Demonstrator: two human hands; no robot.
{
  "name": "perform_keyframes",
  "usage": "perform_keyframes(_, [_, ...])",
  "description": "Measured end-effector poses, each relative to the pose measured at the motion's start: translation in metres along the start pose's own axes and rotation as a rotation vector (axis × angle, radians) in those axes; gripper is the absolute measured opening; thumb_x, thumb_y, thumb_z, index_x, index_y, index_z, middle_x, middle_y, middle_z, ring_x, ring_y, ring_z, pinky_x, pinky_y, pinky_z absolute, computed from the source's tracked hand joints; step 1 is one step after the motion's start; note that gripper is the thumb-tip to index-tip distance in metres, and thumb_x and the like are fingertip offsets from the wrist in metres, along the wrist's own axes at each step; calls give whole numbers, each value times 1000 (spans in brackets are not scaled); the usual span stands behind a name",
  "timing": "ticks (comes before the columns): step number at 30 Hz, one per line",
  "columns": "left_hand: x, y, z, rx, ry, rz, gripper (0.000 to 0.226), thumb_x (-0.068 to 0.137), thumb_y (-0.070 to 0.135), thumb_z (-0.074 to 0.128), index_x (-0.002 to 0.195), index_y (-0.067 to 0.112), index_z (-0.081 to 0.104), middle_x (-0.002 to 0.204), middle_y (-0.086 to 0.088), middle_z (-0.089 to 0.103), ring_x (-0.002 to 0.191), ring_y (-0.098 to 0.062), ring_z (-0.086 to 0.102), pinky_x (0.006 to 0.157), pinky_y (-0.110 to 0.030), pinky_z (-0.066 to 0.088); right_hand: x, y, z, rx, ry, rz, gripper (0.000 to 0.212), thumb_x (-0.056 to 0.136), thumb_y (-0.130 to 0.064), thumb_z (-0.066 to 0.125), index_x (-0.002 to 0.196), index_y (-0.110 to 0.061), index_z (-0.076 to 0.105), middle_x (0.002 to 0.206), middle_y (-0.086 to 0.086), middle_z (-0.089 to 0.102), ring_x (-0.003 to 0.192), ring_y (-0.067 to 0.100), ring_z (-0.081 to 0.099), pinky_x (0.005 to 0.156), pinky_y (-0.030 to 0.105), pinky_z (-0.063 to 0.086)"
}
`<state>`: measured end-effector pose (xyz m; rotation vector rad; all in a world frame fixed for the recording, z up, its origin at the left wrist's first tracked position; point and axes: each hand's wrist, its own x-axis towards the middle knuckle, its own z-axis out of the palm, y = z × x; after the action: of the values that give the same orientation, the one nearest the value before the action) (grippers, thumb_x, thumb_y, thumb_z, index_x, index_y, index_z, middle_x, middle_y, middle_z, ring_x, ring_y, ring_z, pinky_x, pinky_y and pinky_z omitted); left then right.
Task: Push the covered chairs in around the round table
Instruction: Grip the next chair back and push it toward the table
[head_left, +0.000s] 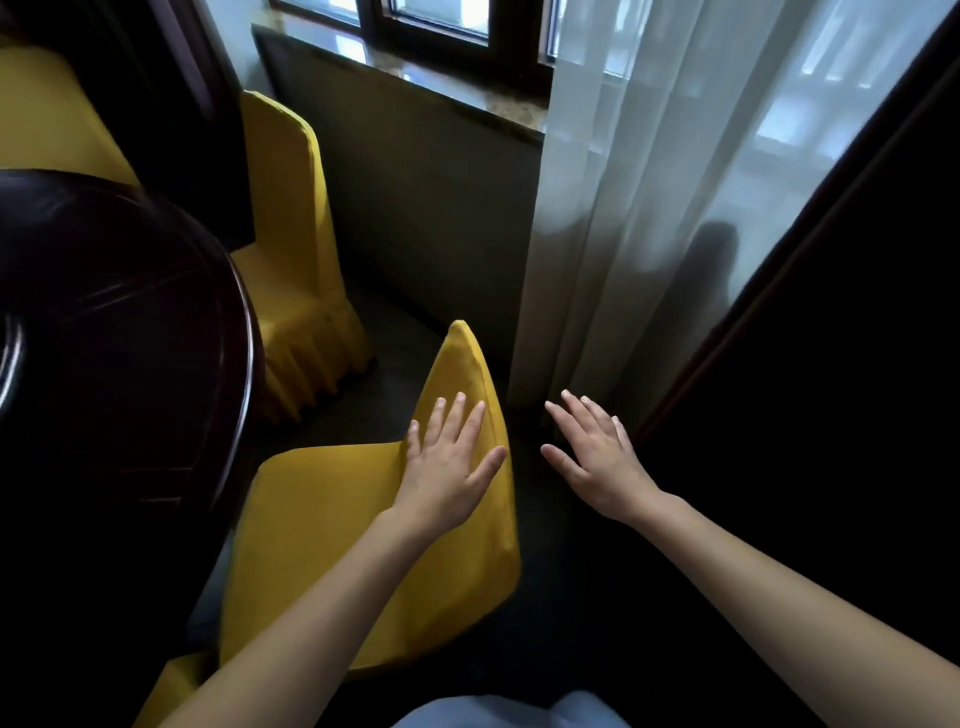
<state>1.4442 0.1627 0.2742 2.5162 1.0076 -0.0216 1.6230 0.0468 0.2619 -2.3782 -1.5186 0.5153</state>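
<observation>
While the dark, glossy round wooden table (130, 322) fills the left of the frame, a yellow fabric-covered chair with a pleated skirt (291, 249) stands at its upper edge, seat close to the rim. A smooth yellow covered chair (337, 545) sits lower centre, its seat just beside the table's rim and its tapered backrest (462, 374) rising on the seat's right side. This chair therefore faces left, its front-to-back axis running across the frame toward the table, so a push would probably have to go leftward from the back. The left hand (452, 462) lies flat on that backrest, fingers straight and slightly spread, curled round nothing; it is plainly the nearer hand. Just right of the backrest and apart from it, the right hand (597, 457) hovers over dark floor, fingers wide and empty. The cover looks taut and matte, and I judge that a flat palm could slip on it. In the upper middle runs a polished stone windowsill (467, 98); right of it a sheer white curtain (649, 208) hangs in soft folds.
</observation>
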Motion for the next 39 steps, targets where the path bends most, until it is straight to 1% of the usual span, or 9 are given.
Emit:
perform_keyframes(8, [23,-26,-22,1,45,-175,74,86,66,11,150,31,1,160,4,-8,145,-16,-15,116,-45,-11,79,-23,-10,-68,-75,-205,62,96,-53,32,150,-31,14,160,-5,2,146,16,-6,117,45,0])
perform_keyframes(19, [45,-17,-19,-92,160,-567,68,92,62,17,150,30,0,160,3,-6,146,-18,-12,117,-48,-7,174,-46,-22,-257,-302,-701,63,95,-55,35,149,-34,13,160,-6,0,146,18,-10,117,48,-3])
perform_keyframes(24, [53,2,-2,-185,106,-808,69,92,63,17,150,32,-3,160,5,-8,146,-20,-12,115,-55,-9,214,-41,-27,-433,-451,-977,71,82,-71,41,143,-35,33,156,-8,20,147,18,-3,115,58,-6])
perform_keyframes(28, [48,32,29,-316,2,-972,69,90,68,17,150,35,6,160,5,-7,147,-22,-9,114,-56,-9,228,-28,-27,-433,-487,-1119,77,68,-79,51,133,-40,45,139,-13,39,142,18,13,112,61,-2])
perform_keyframes(30, [41,50,42,-400,-12,-1032,67,89,69,22,148,37,19,160,3,0,147,-22,-1,115,-53,-4,237,-29,-30,-447,-471,-1173,73,66,-81,51,128,-42,49,131,-13,44,137,17,20,111,63,-4])
perform_keyframes(32, [29,66,51,-537,53,-1088,67,88,69,31,145,35,29,157,0,21,143,-20,21,117,-44,15,245,-36,-30,-477,-480,-1196,67,68,-80,50,123,-42,53,124,-11,47,131,19,27,110,63,-2])
perform_keyframes(35, [3,87,63,-649,217,-1177,67,83,70,43,140,35,41,142,2,48,127,-18,46,101,-29,40,243,-40,-25,-460,-504,-1200,64,68,-78,52,118,-38,56,116,-9,49,125,21,32,111,61,2])
perform_keyframes(37, [-10,97,68,-577,283,-1233,82,69,85,37,134,37,48,131,4,58,119,-16,54,91,-26,45,239,-38,-23,-437,-494,-1206,65,68,-79,51,118,-38,56,115,-8,49,124,21,33,111,60,2])
perform_keyframes(39, [-10,103,70,-469,372,-1259,108,46,100,15,126,40,55,118,7,66,109,-15,60,84,-27,48,239,-35,-23,-436,-475,-1232,66,68,-81,48,114,-36,57,113,-7,50,122,21,35,109,60,4])
